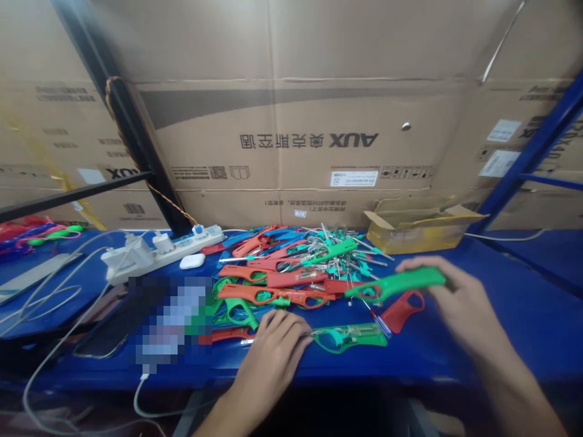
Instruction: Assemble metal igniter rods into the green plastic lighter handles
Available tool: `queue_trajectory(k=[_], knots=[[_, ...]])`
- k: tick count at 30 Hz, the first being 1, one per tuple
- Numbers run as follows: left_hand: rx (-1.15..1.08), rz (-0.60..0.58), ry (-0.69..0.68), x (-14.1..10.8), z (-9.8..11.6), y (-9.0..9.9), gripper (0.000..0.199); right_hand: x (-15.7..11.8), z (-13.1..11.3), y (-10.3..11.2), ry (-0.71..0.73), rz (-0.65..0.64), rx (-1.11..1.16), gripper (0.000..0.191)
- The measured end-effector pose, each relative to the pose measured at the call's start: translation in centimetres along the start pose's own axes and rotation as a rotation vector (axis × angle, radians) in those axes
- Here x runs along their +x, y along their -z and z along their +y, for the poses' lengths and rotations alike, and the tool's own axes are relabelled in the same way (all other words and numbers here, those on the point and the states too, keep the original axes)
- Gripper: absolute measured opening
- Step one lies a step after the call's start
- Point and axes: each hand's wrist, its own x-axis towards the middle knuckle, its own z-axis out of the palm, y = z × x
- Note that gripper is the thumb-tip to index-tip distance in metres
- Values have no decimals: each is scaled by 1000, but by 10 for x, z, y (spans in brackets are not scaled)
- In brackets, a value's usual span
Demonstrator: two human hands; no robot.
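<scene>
My right hand [441, 285] grips one end of a green lighter shell [405, 280] and holds it above the table, its trigger-guard loop pointing left. My left hand [280, 343] is closed on the narrow left end of a green lighter half-shell [353, 338], which lies low at the table's front. Inside that half-shell show a clear tank, thin wire and a teal trigger. Just behind it are a red shell piece [403, 311] and a screwdriver [380, 321] with a clear, dark-striped handle. My left fingertips are partly hidden.
A heap of red, green and blue lighter shells [291, 278] with metal nozzle parts [339, 252] covers the table's middle. An open cardboard box [414, 235] stands behind right. A power strip [164, 254], earbud case [192, 261], phone [107, 328] and loose cables lie left.
</scene>
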Motion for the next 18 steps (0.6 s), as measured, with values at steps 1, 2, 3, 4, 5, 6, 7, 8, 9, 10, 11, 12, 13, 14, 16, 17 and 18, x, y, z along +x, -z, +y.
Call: queue_trajectory(k=[1, 2, 3, 4, 5, 6, 7, 8, 9, 10, 11, 12, 13, 14, 16, 17, 18], knots=[[2, -1, -7, 0, 1, 0, 12, -16, 3, -3, -61, -59, 91, 8], [3, -5, -13, 0, 1, 1, 12, -29, 6, -5, -122, -118, 181, 8], [5, -9, -15, 0, 1, 1, 12, -41, 9, -9, -185, -165, 257, 13], [7, -8, -11, 0, 2, 1, 12, -50, 12, -12, -233, -196, 328, 18], [11, -5, -3, 0, 1, 0, 12, -56, 14, -16, -268, -230, 388, 25], [16, 2, 9, -1, 1, 0, 12, -61, 15, -21, -291, -256, 435, 30], [22, 12, 26, -2, 1, -1, 15, -64, 16, -26, -309, -274, 466, 32], [33, 21, 44, -3, 0, -2, 22, -66, 17, -31, -327, -293, 481, 31], [47, 32, 59, -3, -1, -2, 30, -67, 17, -37, -341, -307, 480, 28], [62, 36, 67, -4, -1, -2, 39, -69, 17, -43, -356, -325, 463, 25], [79, 31, 63, -4, -1, -2, 45, -71, 16, -49, -361, -347, 436, 24], [96, 22, 51, -4, -1, -2, 48, -73, 16, -55, -349, -363, 399, 25], [112, 8, 31, -4, -1, -2, 47, -76, 16, -60, -314, -379, 341, 25], [125, -7, 10, -3, -1, -1, 42, -79, 16, -64, -250, -391, 260, 25], [135, -37, -21, -2, -1, 0, 30, -86, 18, -69, -64, -413, 23, 27], [133, -47, -26, -2, 0, 1, 26, -89, 20, -70, 39, -429, -114, 31], [129, -54, -26, -1, 0, 1, 24, -93, 22, -70, 136, -450, -243, 39]])
